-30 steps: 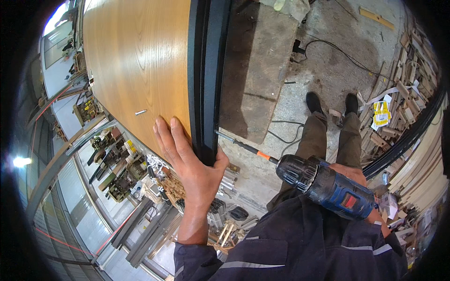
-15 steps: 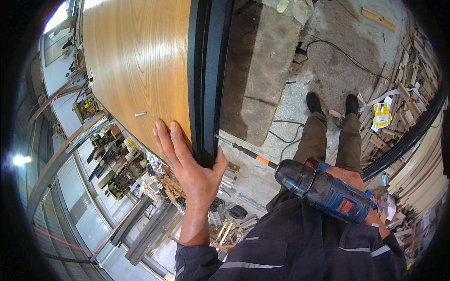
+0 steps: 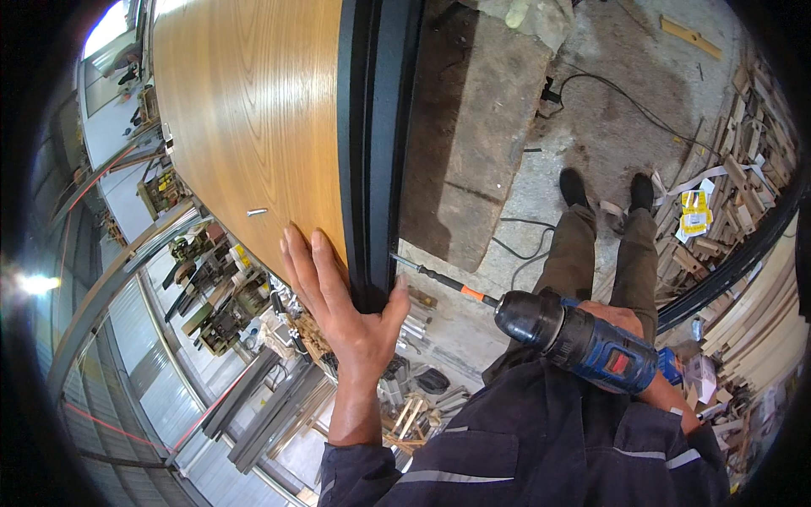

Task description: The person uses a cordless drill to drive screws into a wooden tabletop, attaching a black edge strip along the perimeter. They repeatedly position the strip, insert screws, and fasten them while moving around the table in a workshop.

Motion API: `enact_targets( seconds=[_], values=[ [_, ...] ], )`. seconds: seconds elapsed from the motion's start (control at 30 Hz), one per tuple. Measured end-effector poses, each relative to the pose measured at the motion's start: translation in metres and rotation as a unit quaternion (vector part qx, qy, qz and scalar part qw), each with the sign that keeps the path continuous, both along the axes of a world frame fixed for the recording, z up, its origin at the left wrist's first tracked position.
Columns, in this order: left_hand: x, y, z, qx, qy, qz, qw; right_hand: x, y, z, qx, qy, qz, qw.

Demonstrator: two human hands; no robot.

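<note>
My left hand [image 3: 355,325] lies over the corner of a wood-grain door panel [image 3: 253,110], fingers stretched flat on its face. Its thumb rests along the outer side of the black frame [image 3: 370,169] that edges the panel. My right hand [image 3: 621,321] is wrapped round the handle of a blue and black cordless drill [image 3: 583,342], partly hidden behind the tool. From the chuck a long driver bit [image 3: 448,281] with an orange band reaches to the frame's side, just above my left thumb. Whether a screw sits at its tip cannot be made out. A loose silver bolt [image 3: 257,211] lies on the panel.
Brown board [image 3: 473,160] lies on the concrete floor beside the frame. Black cables [image 3: 625,97] trail over the floor near my feet. Wood offcuts [image 3: 718,203] are heaped at the right. Machines [image 3: 220,296] and long dark profiles [image 3: 279,414] stand or lie at the left.
The view has shifted slightly. The drill's back end has tipped a little lower, while the bit stays at the frame's side. My left hand keeps its place on the corner.
</note>
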State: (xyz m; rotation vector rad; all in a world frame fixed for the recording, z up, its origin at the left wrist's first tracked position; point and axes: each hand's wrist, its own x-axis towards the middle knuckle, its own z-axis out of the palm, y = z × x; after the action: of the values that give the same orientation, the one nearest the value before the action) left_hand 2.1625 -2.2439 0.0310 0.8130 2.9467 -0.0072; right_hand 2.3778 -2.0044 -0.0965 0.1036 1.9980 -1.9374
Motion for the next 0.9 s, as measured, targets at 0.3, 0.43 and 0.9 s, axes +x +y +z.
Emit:
enact_targets(
  seconds=[0.3, 0.43, 0.9],
  values=[
    [0.004, -0.008, 0.002, -0.009, 0.006, 0.005, 1.000, -0.001, -0.005, -0.009, -0.081, 0.011, -0.042, 0.996],
    [0.000, -0.007, 0.000, 0.000, 0.001, -0.004, 1.000, -0.004, -0.005, -0.008, -0.100, -0.024, -0.016, 0.995],
    [-0.002, -0.009, 0.000, -0.010, -0.003, -0.013, 1.000, -0.012, -0.009, -0.012, -0.188, 0.003, -0.092, 0.978]
  ],
)
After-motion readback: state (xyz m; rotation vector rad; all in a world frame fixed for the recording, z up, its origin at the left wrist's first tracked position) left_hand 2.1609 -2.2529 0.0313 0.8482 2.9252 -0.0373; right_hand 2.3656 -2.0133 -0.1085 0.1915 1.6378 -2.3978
